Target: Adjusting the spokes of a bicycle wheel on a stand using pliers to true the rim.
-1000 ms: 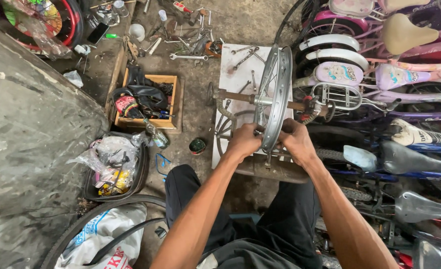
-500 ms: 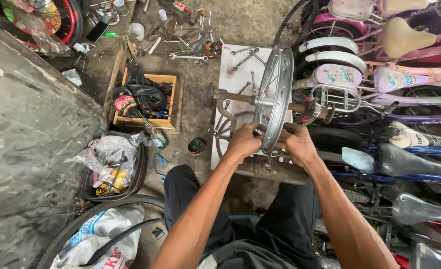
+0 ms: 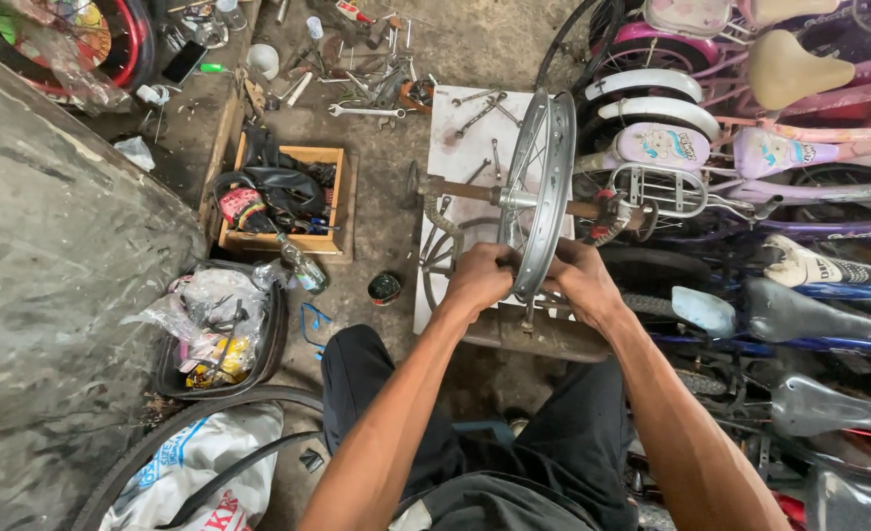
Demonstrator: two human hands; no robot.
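A bare silver bicycle wheel rim (image 3: 545,167) with spokes stands upright, edge-on to me, its axle held across a rusty metal stand (image 3: 543,334). My left hand (image 3: 480,278) grips the near lower edge of the rim from the left. My right hand (image 3: 578,280) grips it from the right, fingers curled at the rim. Both hands sit close together just above the stand's base. Whether a small tool is in either hand is hidden by the fingers.
A white board (image 3: 465,157) with wrenches lies under the wheel. A wooden box (image 3: 280,202) of parts, a small round tin (image 3: 384,287) and a tyre holding plastic bags (image 3: 217,329) lie left. Several children's bicycles (image 3: 750,147) crowd the right. A rough wall (image 3: 52,315) runs along the left.
The hands stay on the rim's lower edge, shifting only slightly. The wheel keeps its place in the stand.
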